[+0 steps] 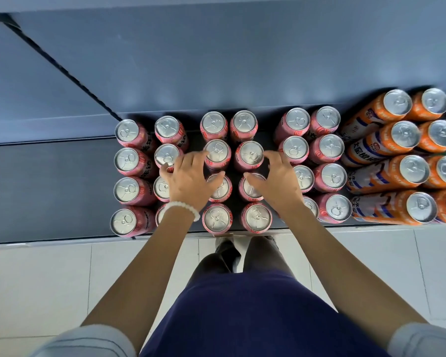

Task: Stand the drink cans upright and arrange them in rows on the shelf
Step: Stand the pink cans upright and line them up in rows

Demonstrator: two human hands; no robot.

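Your left hand (188,180) and right hand (278,180) hover spread over the upright pink cans (218,153) at shelf (49,191) centre; contact unclear. Likely full: heavy, rigid, slick. Grip sidewalls, nudging toward twelve o'clock.

cans (325,148): pink | cans (407,140): orange-white | shelf (49,191): dark grey | bracelet (183,206): white

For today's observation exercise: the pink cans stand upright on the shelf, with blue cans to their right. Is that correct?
Not quite. The head view shows the cans to the right are orange cans, not blue. The pink cans do stand upright on the shelf.
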